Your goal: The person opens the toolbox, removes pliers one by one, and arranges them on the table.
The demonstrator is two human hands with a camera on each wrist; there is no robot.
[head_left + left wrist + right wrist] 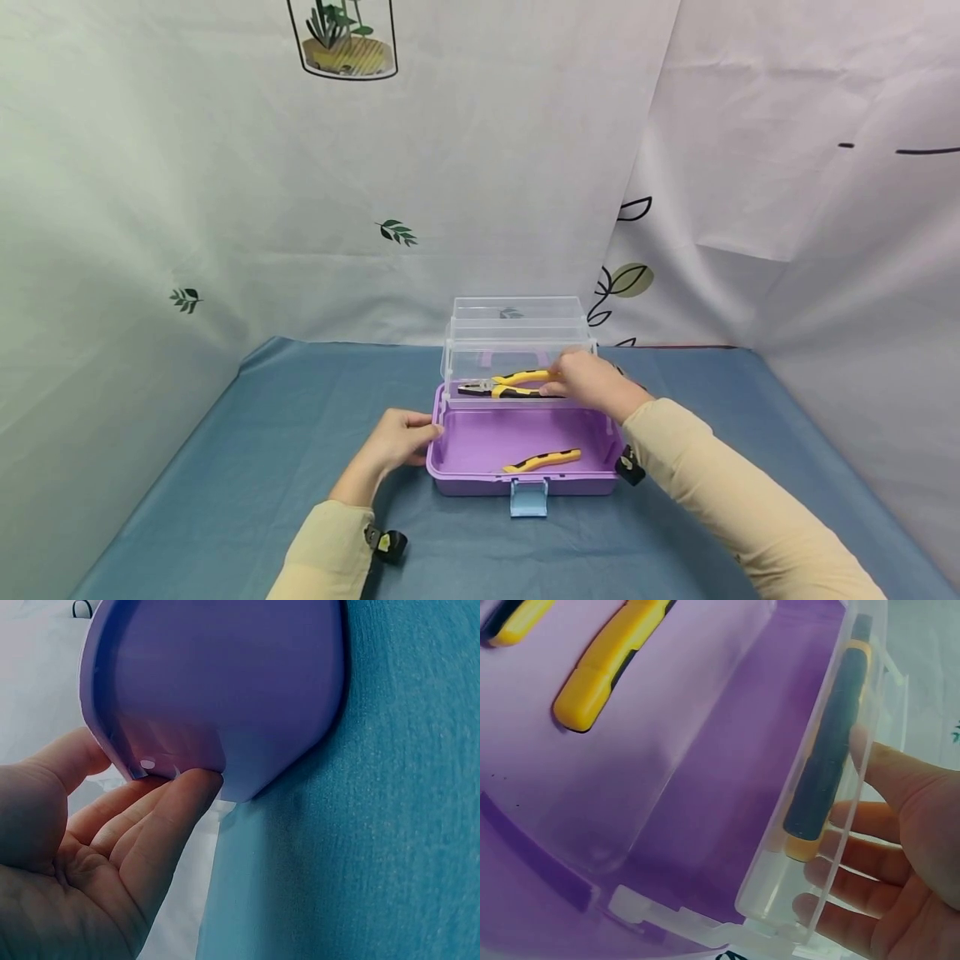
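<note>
A purple toolbox (517,487) stands open, its clear lid (517,312) raised and a clear tray (769,881) lifted at the back. My left hand (401,437) grips the box's left rim, thumb on top and fingers under the edge, as the left wrist view shows. In the tray lie combination pliers (480,388) with yellow and black handles, spread apart in the head view. My right hand (592,379) reaches over the tray from the right and holds the pliers by the handle ends, with thumb and fingers around the handle in the right wrist view.
Another yellow-and-black handled tool (542,460) lies on the box floor near the front; its head is hard to make out. A light blue latch (528,500) hangs at the front. Blue cloth (315,392) covers the table, and a pale printed curtain (487,167) rises behind.
</note>
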